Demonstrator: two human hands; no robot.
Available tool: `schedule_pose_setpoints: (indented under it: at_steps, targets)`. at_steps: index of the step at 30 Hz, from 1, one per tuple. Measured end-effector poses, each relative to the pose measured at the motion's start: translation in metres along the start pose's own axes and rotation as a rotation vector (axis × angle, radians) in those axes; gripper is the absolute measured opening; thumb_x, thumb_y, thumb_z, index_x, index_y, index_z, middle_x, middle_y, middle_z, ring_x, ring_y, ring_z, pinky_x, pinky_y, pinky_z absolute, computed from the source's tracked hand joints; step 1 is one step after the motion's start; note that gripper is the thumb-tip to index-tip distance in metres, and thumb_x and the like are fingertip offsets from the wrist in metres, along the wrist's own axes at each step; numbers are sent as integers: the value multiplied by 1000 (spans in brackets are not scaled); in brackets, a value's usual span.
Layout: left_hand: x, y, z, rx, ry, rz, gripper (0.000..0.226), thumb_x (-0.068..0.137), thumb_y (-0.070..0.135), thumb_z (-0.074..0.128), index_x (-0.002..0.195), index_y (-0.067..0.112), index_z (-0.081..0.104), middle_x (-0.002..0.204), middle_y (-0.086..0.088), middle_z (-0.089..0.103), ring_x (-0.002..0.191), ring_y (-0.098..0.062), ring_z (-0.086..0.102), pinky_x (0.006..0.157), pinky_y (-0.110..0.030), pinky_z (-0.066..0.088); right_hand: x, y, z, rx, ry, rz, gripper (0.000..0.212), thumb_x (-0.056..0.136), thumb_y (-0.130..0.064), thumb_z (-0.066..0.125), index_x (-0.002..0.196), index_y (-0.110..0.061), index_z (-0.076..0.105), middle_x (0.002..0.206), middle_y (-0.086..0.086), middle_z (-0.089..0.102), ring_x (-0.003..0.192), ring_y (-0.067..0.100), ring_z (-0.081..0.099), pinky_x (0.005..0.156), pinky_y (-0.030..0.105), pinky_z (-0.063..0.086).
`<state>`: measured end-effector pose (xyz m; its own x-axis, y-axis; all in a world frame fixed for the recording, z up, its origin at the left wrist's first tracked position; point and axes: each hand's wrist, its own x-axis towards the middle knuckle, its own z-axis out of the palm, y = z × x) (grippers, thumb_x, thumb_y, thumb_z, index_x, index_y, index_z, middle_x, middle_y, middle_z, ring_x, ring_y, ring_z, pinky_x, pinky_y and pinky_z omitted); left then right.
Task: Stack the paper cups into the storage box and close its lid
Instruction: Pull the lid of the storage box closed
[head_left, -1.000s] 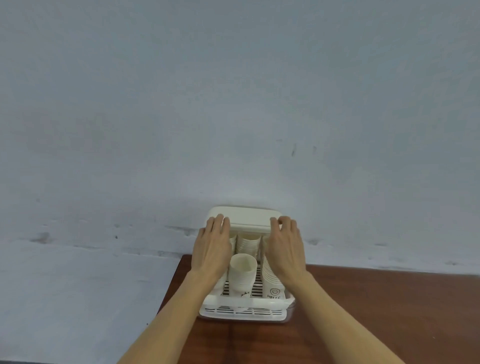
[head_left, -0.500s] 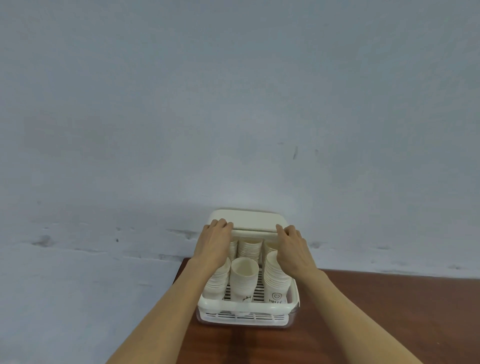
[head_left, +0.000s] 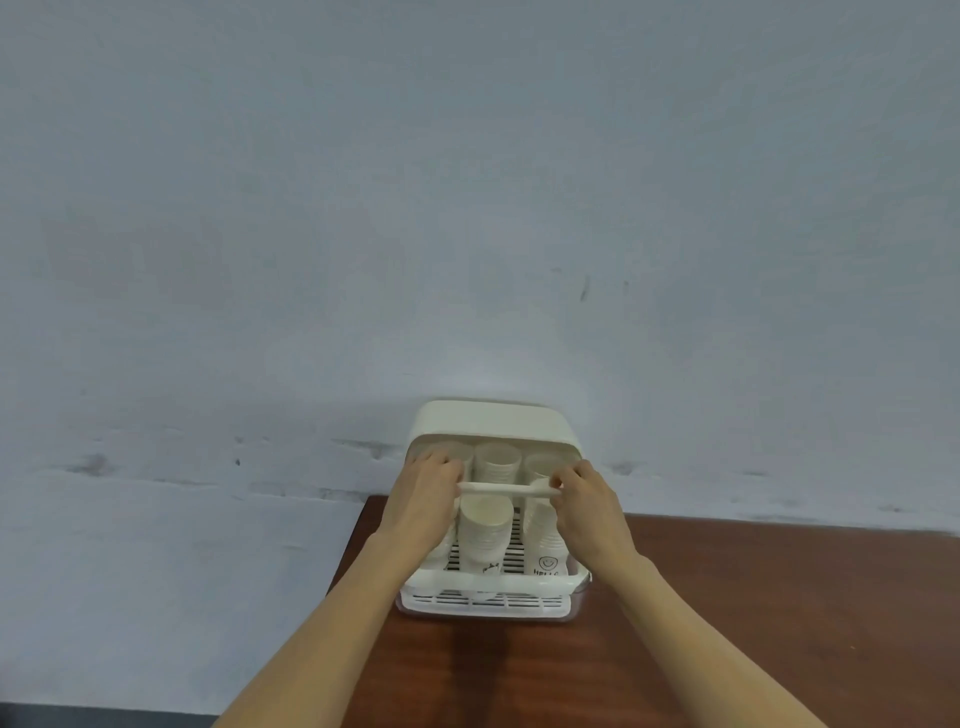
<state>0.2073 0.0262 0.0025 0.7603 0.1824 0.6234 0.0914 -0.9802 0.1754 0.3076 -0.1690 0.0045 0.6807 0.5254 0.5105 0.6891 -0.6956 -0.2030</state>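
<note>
A white storage box with a slotted base stands at the far left corner of the brown table. Stacks of white paper cups fill it in two rows. Its cream top covers the back. A clear front lid with a white handle bar is partway down over the cups. My left hand grips the bar's left end and my right hand pinches its right end.
The brown wooden table stretches to the right and toward me. A pale grey wall rises just behind the box. The table's left edge runs just beside the box.
Both hands left the box's cream top, took the lid's handle bar and drew it forward and down over the cups. The view has tilted slightly.
</note>
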Motion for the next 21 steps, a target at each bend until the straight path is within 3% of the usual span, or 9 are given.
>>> schedule_pose_setpoints:
  at_steps: [11,16,21]
  targets:
    - [-37,4,12,-1,-88,-12,9,89,14,62,96,18,65,98,6,62,93,-17,52,80,-26,39,-37,0,14,-1,-39,53,17,85,-4,57,99,-14,57,99,-1,51,79,23,55,64,34,47]
    - [-48,10,13,13,-102,-48,11,86,13,65,93,21,65,94,6,60,87,-16,50,74,-26,38,-48,-1,20,25,-37,71,18,84,-2,54,98,-13,57,100,0,51,75,22,51,61,28,35]
    - [-63,15,17,13,-124,-70,15,83,4,62,91,16,65,92,2,60,87,-19,53,73,-26,39,-63,-3,31,38,-43,112,16,87,-2,51,97,-13,57,98,-1,50,71,20,47,60,28,33]
